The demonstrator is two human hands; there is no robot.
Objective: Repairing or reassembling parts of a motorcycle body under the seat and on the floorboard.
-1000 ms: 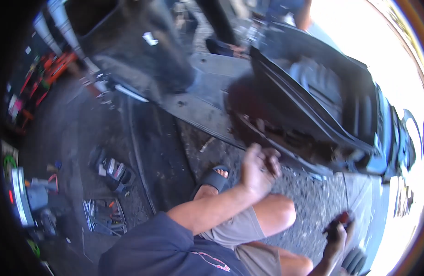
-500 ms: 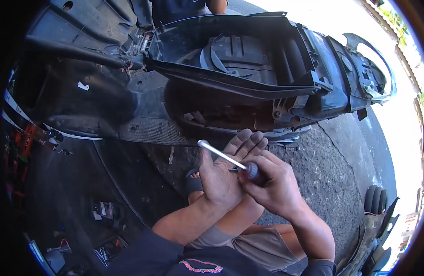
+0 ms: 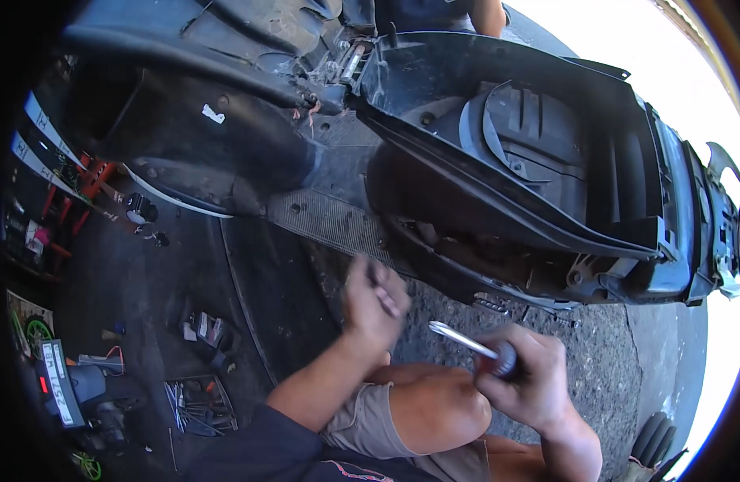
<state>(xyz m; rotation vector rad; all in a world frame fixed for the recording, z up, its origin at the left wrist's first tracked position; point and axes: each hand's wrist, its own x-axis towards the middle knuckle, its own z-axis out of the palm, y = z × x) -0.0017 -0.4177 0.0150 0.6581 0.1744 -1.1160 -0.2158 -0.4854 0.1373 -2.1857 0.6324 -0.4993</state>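
My left hand [image 3: 374, 305] has its fingers curled below the grooved footboard [image 3: 318, 217] of a dark scooter; whatever they enclose is too small to make out. To its right, my right hand [image 3: 526, 373] grips the handle of a screwdriver, whose silver shaft [image 3: 462, 337] points up and leftward, its tip apart from the scooter. Above both hands sits the scooter's open black under-seat bucket [image 3: 619, 177], with a lower side panel and metal bracket [image 3: 578, 275] beneath it. A long black body piece [image 3: 185, 44] runs across the upper left.
Another person's arm and dark shirt [image 3: 486, 16] show behind the scooter. At lower left lie a tool tray [image 3: 201, 402] and a dark object [image 3: 209, 337]; a parked scooter [image 3: 81, 390] is beside them. A red metal item [image 3: 97, 177] is farther left, black rounded pieces [image 3: 655, 438] at lower right.
My hands, together half a second earlier, have separated: the left moved leftward and curled its fingers, the right shifted right and down with the screwdriver. The view has also shifted.
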